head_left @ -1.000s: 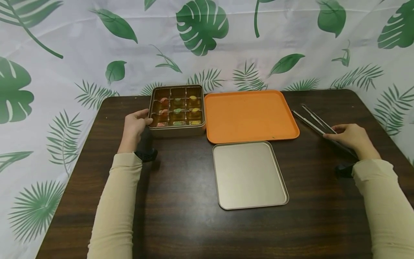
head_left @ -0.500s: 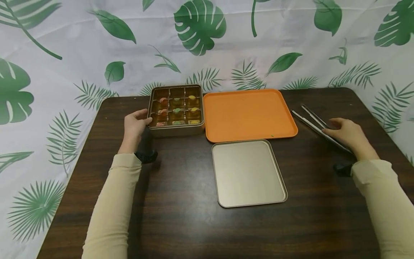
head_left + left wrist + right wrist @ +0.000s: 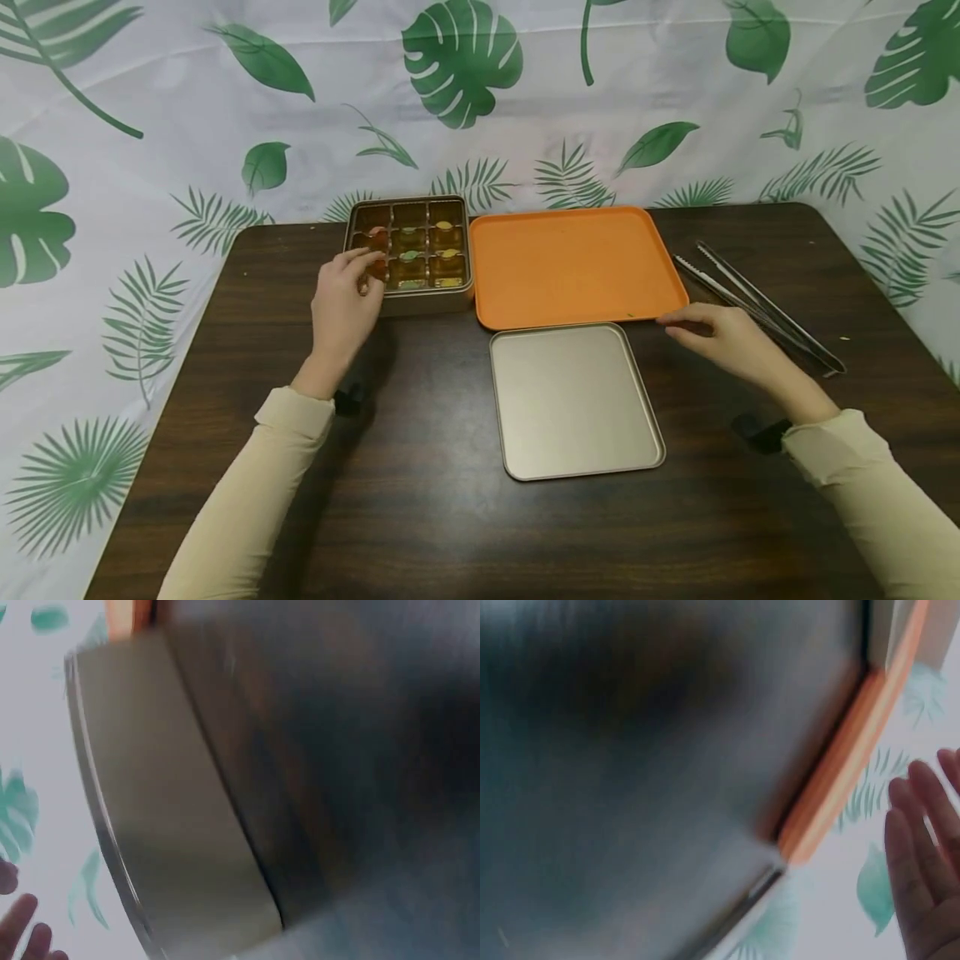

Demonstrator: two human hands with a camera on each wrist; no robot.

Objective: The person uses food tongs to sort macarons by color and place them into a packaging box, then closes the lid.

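My left hand (image 3: 347, 308) hovers over the front left corner of a square gold tin (image 3: 435, 302), fingers loosely bent with nothing seen in them. The tin has a brown divider insert holding wrapped pieces that look like sweets: red, green (image 3: 408, 257) and yellow (image 3: 450, 254). Part of its left column is hidden by that hand. Its plain side wall (image 3: 165, 802) fills much of the left wrist view. My right hand (image 3: 723, 340) is at the front right corner of an orange tray (image 3: 573, 267), its fingers extended and holding nothing. Metal tongs (image 3: 763, 297) lie on the table behind it.
A flat gold lid (image 3: 577, 404) lies in front of the orange tray, close against its edge. Tin and tray stand side by side at the back of the dark wooden table (image 3: 450, 533). Behind them hangs a white cloth (image 3: 322, 125) with green leaves.
My right hand has let go of the tongs, which stay on the table, and moved left to the tray's corner. The left hand has shifted from the tin's left side to above its front corner.
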